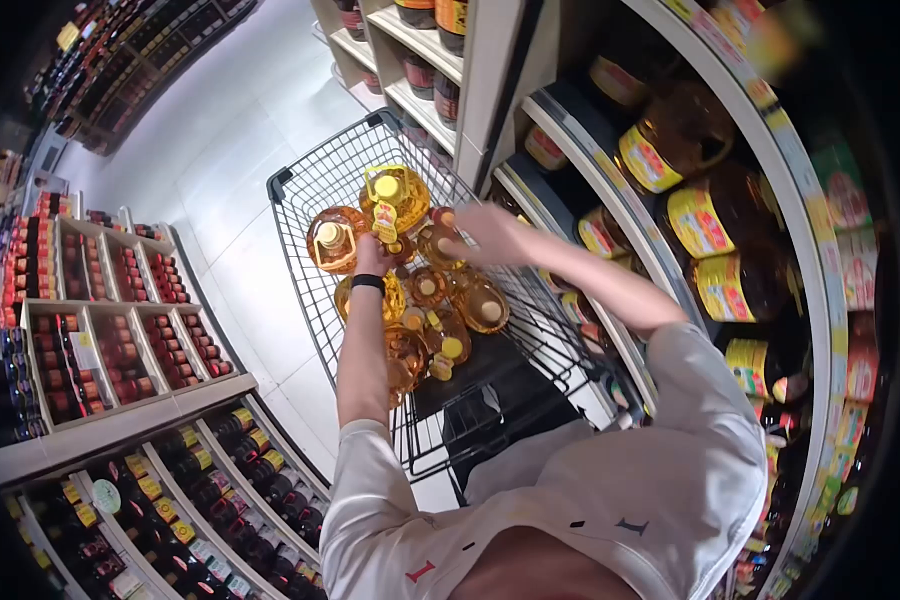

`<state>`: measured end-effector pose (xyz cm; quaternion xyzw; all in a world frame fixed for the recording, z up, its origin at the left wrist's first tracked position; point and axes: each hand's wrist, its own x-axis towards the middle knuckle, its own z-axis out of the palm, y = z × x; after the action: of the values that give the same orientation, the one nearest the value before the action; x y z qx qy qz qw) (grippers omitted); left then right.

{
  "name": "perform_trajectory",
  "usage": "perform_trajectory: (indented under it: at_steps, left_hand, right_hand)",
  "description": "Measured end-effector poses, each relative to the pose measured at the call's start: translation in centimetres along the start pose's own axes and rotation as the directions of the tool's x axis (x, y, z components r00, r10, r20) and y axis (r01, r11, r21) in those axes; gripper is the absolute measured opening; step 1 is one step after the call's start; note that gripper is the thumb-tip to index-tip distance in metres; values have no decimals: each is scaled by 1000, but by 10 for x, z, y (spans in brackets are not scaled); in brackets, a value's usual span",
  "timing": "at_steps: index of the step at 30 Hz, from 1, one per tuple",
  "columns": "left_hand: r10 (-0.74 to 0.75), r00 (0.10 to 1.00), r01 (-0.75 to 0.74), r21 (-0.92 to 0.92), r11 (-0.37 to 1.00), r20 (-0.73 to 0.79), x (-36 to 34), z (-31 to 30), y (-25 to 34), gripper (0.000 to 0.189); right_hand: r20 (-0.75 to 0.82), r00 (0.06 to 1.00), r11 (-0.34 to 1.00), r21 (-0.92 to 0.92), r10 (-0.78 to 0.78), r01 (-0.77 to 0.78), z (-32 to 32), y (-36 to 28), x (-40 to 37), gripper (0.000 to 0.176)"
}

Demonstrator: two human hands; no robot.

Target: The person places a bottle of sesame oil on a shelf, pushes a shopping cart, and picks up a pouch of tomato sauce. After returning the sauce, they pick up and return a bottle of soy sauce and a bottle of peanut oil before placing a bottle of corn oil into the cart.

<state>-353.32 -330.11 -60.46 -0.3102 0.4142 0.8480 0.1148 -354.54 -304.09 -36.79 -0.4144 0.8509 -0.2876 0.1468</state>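
Note:
A black wire shopping cart in front of me holds several bottles of golden cooking oil. My left hand, with a dark band at the wrist, reaches in among them. Its fingers look closed at the neck of an oil bottle in the middle, though they are partly hidden. Just beyond stands a large oil jug with a yellow cap and handle. To the left is another jug with a pale cap. My right hand is smeared by motion above the bottles on the right; its fingers cannot be made out.
Close on the right, a shelf unit carries rows of large oil jugs. Shelves of dark bottles line the left side. A pale tiled floor runs between. Another shelf end stands past the cart's far right corner.

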Motion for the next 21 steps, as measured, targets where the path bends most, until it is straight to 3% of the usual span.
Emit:
perform_trajectory:
  at_steps: [1, 2, 4, 5, 6, 7, 9, 11, 12, 15, 18, 19, 21]
  left_hand:
    - [10, 1000, -12, -129, 992, -10, 15, 4, 3, 46]
    - [-10, 1000, 10, -135, 991, 7, 39, -8, -1, 47]
    - [18, 1000, -19, -171, 985, -2, 72, -14, -20, 46]
    - [31, 999, -32, -190, 981, -7, 83, -16, -26, 45]
    - [39, 999, -40, -224, 974, -9, 91, -16, -30, 45]
    - [47, 999, -47, -253, 966, -7, 101, -15, -31, 44]
    - [1, 1000, -7, -280, 960, -21, 110, -8, -31, 43]
    - [179, 957, -245, -309, 919, -226, 92, 19, -20, 37]
    - [181, 946, -250, -254, 934, -268, 88, 25, -18, 39]
    - [156, 961, -215, -261, 941, -228, 104, 7, -30, 45]
    - [152, 962, -193, -171, 966, -228, 106, 4, -25, 51]
    - [160, 955, -193, -114, 975, -251, 103, 7, -23, 51]
    - [155, 957, -193, -140, 971, -244, 101, 11, -20, 49]
  right_hand:
    - [-188, 966, 979, -125, -180, 158, 25, 48, 64, 49]
    - [-114, 985, 983, -142, -130, 114, 23, 57, 77, 57]
    - [-396, 911, 982, -187, -112, 39, 70, 109, 178, 59]
    - [-391, 912, 982, -180, -121, 53, 71, 117, 212, 59]
    - [-132, 988, 994, -62, 82, -90, 74, 124, 240, 60]
    - [154, 955, 966, 11, 253, -258, 76, 128, 259, 61]
    - [184, 930, 947, -13, 319, -322, 80, 131, 274, 56]
    - [216, 898, 923, -45, 383, -383, 76, 115, 280, 51]
    - [181, 907, 924, -69, 382, -375, 72, 104, 279, 49]
    - [98, 912, 915, -113, 399, -388, 79, 90, 266, 44]
    - [290, 863, 908, -61, 414, -416, 69, 102, 281, 43]
    - [290, 863, 908, -58, 413, -415, 73, 102, 287, 43]
    - [377, 841, 917, -64, 388, -394, 80, 99, 294, 44]
